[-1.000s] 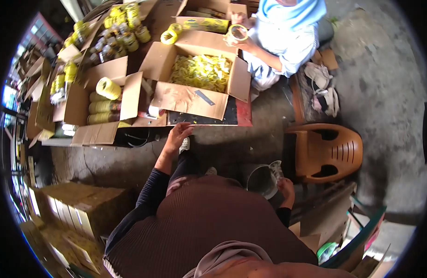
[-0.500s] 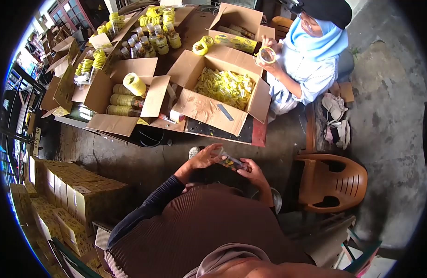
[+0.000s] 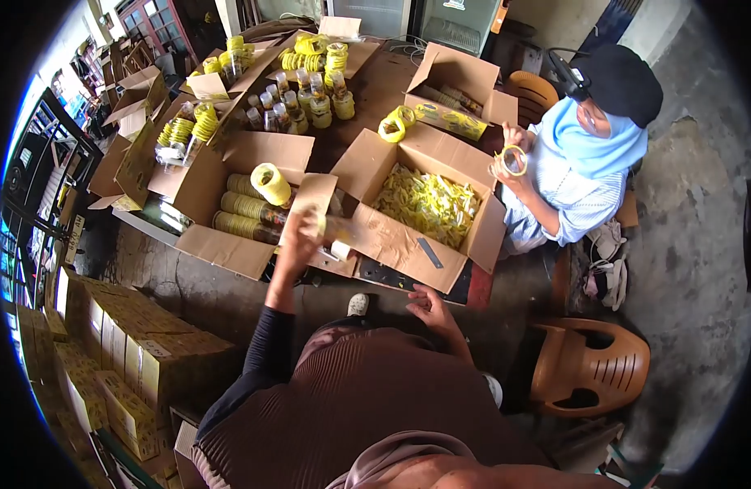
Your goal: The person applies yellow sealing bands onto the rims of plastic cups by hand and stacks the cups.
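By the brown cardboard box (image 3: 221, 251), the left hand (image 3: 305, 231) holds a blurred, clear, tubular container (image 3: 340, 232), best gripped gently, the right hand (image 3: 429, 310) loose and empty.

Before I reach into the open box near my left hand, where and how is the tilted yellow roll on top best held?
Grip the yellow roll around its round outer side, probably from above: it leans over other rolls, its upper side uncovered, while a cardboard flap is close on its right.
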Motion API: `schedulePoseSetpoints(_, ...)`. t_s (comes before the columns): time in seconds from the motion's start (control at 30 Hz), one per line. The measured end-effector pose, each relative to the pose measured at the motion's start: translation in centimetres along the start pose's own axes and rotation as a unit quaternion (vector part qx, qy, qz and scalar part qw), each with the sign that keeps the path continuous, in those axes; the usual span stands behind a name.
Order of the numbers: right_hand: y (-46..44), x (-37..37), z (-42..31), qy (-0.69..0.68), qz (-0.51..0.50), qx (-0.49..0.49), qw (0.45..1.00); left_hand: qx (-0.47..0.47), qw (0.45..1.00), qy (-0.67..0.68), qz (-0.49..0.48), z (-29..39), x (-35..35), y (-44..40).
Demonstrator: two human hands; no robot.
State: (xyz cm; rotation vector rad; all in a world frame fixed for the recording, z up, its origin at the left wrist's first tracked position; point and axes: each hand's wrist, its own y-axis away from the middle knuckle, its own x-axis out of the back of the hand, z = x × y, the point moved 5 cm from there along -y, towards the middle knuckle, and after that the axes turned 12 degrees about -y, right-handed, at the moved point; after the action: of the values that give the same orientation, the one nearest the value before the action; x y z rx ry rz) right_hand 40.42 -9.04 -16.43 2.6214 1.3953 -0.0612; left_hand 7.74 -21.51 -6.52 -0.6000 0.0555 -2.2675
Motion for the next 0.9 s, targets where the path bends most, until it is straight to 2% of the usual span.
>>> schedulePoseSetpoints(0.03,-0.9,0.2,0.3,0.008,0.017,-0.007,1.0,-0.066,0.992,0.002,0.109,-2.1,2.6,-2.3)
schedulePoseSetpoints(0.07,-1.5,0.1,0.0,0.008,0.017,-0.006,1.0,-0.094,0.967,-0.164,0.168,-0.3,6.0,-3.5)
schedulePoseSetpoints(0.1,-2.2,0.1,-0.4,0.033,0.025,-0.01,0.999,-0.079,0.932,-0.286,0.207,2.9,8.9,-4.6)
schedulePoseSetpoints(0.17,-3.5,-0.1,-0.8,0.056,0.047,-0.013,0.997,-0.121,0.908,-0.29,0.278,4.7,12.4,-6.2)
schedulePoseSetpoints(0.2,-4.1,-0.4,-0.8,0.055,0.048,-0.013,0.997,-0.104,0.883,-0.353,0.29,4.6,13.7,-7.0)
schedulePoseSetpoints(0.27,-5.2,-0.9,-0.9,0.061,0.051,-0.005,0.997,-0.118,0.856,-0.416,0.284,4.6,14.9,-8.4)
schedulePoseSetpoints(0.47,-8.4,-2.8,-0.7,0.104,0.041,-0.008,0.994,-0.091,0.872,-0.453,0.163,-2.7,12.4,-11.6)
schedulePoseSetpoints(0.53,-9.0,-3.5,-1.1,0.091,0.051,-0.014,0.994,-0.015,0.882,-0.463,0.09,-5.4,11.1,-12.3)
schedulePoseSetpoints(0.67,-9.2,-3.8,-1.8,0.081,0.061,-0.048,0.994,0.006,0.874,-0.485,0.017,-7.1,9.1,-12.8)
schedulePoseSetpoints(0.73,-8.8,-3.5,-1.8,0.094,0.071,-0.055,0.991,0.039,0.842,-0.539,0.004,-7.7,8.1,-12.6)
schedulePoseSetpoints(0.77,-8.8,-3.3,-1.9,0.106,0.077,-0.055,0.99,0.067,0.834,-0.546,-0.033,-9.3,7.6,-12.6)
schedulePoseSetpoints(0.8,-8.7,-3.1,-1.7,0.108,0.079,-0.058,0.989,0.066,0.836,-0.544,-0.036,-10.0,7.2,-12.6)
schedulePoseSetpoints(0.87,-8.6,-2.7,-1.1,0.113,0.086,-0.061,0.988,-0.007,0.833,-0.553,0.032,-9.9,6.7,-12.9)
schedulePoseSetpoints(0.9,-8.7,-2.7,-1.1,0.114,0.088,-0.064,0.987,-0.005,0.821,-0.57,0.027,-9.8,6.4,-13.2)
